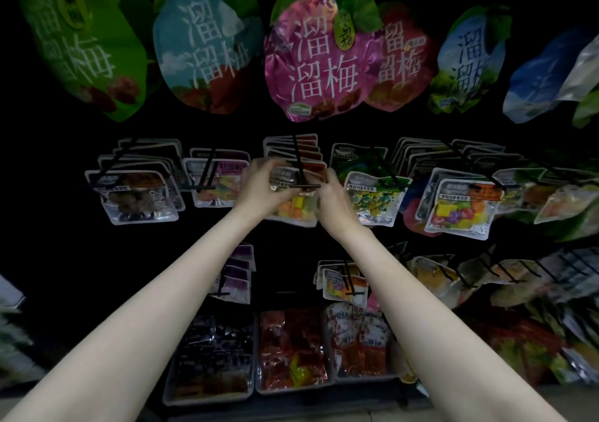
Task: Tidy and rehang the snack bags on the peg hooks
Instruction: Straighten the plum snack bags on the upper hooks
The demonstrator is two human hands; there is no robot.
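Snack bag [296, 209]: clear, coloured cubes; between both hands, at peg hook [299, 165].
Left hand [262, 185]: fingers curled on bag's upper left.
Right hand [334, 194]: grips bag's right edge.

pink bag [319, 61], black peg hook [299, 165]

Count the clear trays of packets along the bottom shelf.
3, side by side: the dark-packet tray on the left, red-packet tray in the middle, orange-packet tray on the right. Others may be hidden in the dark.
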